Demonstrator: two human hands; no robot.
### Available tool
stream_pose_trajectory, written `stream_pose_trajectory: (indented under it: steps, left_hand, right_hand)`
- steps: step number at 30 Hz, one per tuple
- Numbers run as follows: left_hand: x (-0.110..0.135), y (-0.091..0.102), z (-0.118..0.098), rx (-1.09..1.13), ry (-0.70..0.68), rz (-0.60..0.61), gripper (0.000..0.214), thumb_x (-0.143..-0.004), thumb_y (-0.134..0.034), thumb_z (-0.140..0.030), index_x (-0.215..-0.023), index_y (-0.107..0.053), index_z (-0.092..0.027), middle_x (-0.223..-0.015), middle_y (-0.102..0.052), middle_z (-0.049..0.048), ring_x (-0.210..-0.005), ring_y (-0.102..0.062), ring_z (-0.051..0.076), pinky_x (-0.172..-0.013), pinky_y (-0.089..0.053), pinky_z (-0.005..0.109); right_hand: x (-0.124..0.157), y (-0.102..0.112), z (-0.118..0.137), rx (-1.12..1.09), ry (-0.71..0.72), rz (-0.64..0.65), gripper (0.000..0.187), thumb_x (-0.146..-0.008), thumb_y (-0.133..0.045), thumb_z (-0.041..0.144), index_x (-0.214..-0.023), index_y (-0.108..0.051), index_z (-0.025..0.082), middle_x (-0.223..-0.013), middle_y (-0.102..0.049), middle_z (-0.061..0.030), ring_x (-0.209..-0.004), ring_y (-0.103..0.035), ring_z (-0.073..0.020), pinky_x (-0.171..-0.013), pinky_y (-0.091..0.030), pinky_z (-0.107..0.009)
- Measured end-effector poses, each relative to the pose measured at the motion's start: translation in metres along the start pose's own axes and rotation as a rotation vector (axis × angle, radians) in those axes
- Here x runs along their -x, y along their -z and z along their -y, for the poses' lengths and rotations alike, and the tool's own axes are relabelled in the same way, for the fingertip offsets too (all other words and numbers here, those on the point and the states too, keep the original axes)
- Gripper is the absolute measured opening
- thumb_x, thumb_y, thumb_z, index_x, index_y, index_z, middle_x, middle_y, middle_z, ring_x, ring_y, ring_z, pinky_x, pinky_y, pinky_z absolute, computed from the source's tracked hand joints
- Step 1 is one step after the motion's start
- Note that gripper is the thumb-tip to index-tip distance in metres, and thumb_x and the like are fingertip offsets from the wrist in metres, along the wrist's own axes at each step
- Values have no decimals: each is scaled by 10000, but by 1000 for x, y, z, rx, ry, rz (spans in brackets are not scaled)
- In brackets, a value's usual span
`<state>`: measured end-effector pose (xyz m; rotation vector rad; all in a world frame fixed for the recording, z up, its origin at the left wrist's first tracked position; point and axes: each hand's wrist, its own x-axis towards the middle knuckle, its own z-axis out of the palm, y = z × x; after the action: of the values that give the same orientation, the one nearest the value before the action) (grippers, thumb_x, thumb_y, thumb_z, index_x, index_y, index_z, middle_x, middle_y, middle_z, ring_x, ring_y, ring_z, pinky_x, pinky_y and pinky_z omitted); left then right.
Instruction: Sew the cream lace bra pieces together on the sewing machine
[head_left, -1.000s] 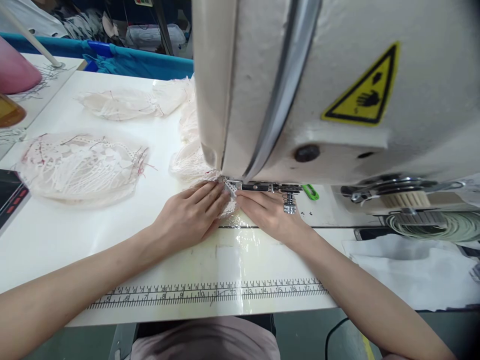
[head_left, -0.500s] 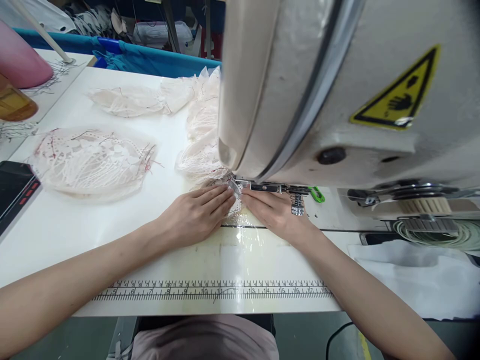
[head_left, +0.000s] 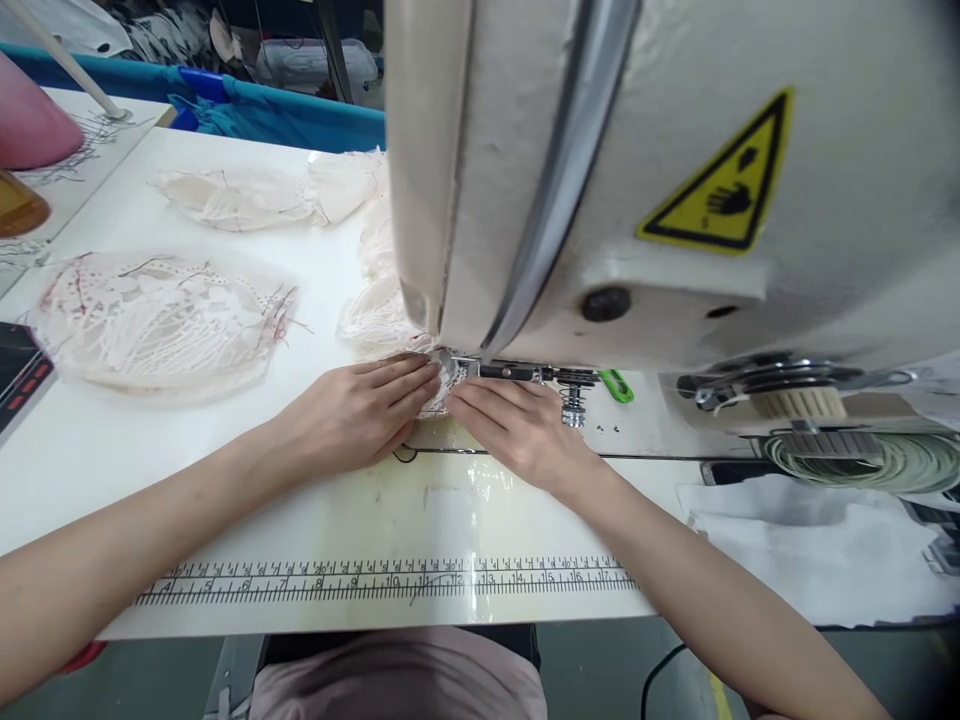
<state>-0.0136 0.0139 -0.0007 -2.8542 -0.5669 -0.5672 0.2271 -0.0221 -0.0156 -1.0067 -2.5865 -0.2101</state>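
A big cream sewing machine [head_left: 637, 170] fills the upper right, its head hanging over the white table [head_left: 150, 460]. Under the head lies a small piece of white lace [head_left: 439, 395]. My left hand [head_left: 352, 415] lies flat on the lace from the left, fingers stretched out toward the presser foot. From the right, my right hand [head_left: 510, 430] presses on the same piece, fingers straight and close together. The fingertips of both hands nearly meet just in front of the needle area, which the machine head partly hides.
A pile of white lace pieces with red threads [head_left: 157, 320] lies at the left, more lace [head_left: 255, 195] farther back. A printed ruler [head_left: 382, 580] runs along the table's front edge. White cloth [head_left: 810, 540] lies at the right, a green clip [head_left: 616, 385] beside the machine's foot, blue bins [head_left: 277, 115] behind.
Both hands stay flat on the lace under the machine head and have slid slightly to the left. The camera view swung right, then back.
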Motion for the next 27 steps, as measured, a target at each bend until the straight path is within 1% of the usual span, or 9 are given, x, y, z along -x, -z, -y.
stream_pose_trajectory:
  steps: [3,6,9,12,14,17,20,24,27]
  left_hand:
    - [0,-1,-1,9,27,8,322,-955,-441,-147,-1177,-666,-87,-1204,-671,130,-1147,-634,261,-989,-557,370]
    - [1,-3,-4,1,46,10,328,-957,-445,-149,-1203,-654,-92,-1215,-664,135,-1162,-624,266,-998,-550,374]
    - [0,-3,-6,-42,55,1,328,-961,-446,-157,-1212,-643,-79,-1218,-661,149,-1138,-640,271,-991,-553,382]
    - [-1,-2,-8,-92,37,11,324,-964,-466,-174,-1217,-635,-64,-1218,-660,168,-1100,-662,284,-951,-575,394]
    - [-2,-1,-8,-113,14,5,312,-961,-481,-175,-1201,-645,-62,-1202,-669,171,-1076,-674,287,-926,-586,392]
    - [-3,0,-8,-131,3,-12,295,-960,-483,-184,-1171,-662,-79,-1165,-695,147,-1054,-686,268,-916,-586,371]
    - [-4,0,-7,-140,13,-18,291,-959,-483,-194,-1160,-666,-91,-1145,-707,130,-1043,-691,254,-914,-581,359]
    - [-6,1,-7,-137,21,-16,286,-949,-503,-196,-1159,-664,-86,-1133,-709,141,-1026,-695,258,-904,-575,371]
    - [-9,3,-9,-114,45,-10,281,-943,-518,-205,-1157,-664,-98,-1150,-701,133,-1032,-687,250,-903,-567,364]
  right_hand:
    - [-2,-1,1,41,18,-9,313,-924,-514,100,-1161,-622,274,-1113,-692,5,-1042,-598,-145,-819,-501,-280]
    - [-3,-1,1,75,39,-44,295,-913,-510,84,-1147,-610,234,-1102,-695,7,-1011,-605,-133,-816,-491,-272]
    - [-4,-1,2,73,42,-50,282,-907,-496,80,-1141,-606,192,-1088,-699,1,-996,-607,-128,-781,-482,-259]
    - [-4,0,3,54,34,-41,262,-899,-490,79,-1106,-620,173,-1103,-695,-8,-1004,-607,-134,-773,-477,-264]
    - [-3,-1,4,48,30,-50,264,-895,-489,73,-1099,-624,173,-1114,-693,-10,-1005,-607,-136,-776,-476,-274]
    - [-2,-2,5,45,29,-58,280,-892,-482,62,-1105,-623,177,-1114,-693,-8,-991,-605,-134,-780,-475,-283]
    - [-2,-3,6,42,38,-62,277,-892,-482,62,-1102,-625,173,-1106,-693,-6,-981,-601,-135,-787,-472,-285]
    - [-1,-2,5,48,43,-62,271,-892,-481,61,-1092,-630,167,-1099,-690,-8,-981,-591,-137,-783,-466,-283]
    - [-1,-1,4,51,37,-55,284,-896,-465,56,-1080,-641,183,-1096,-685,-12,-999,-575,-140,-799,-457,-284]
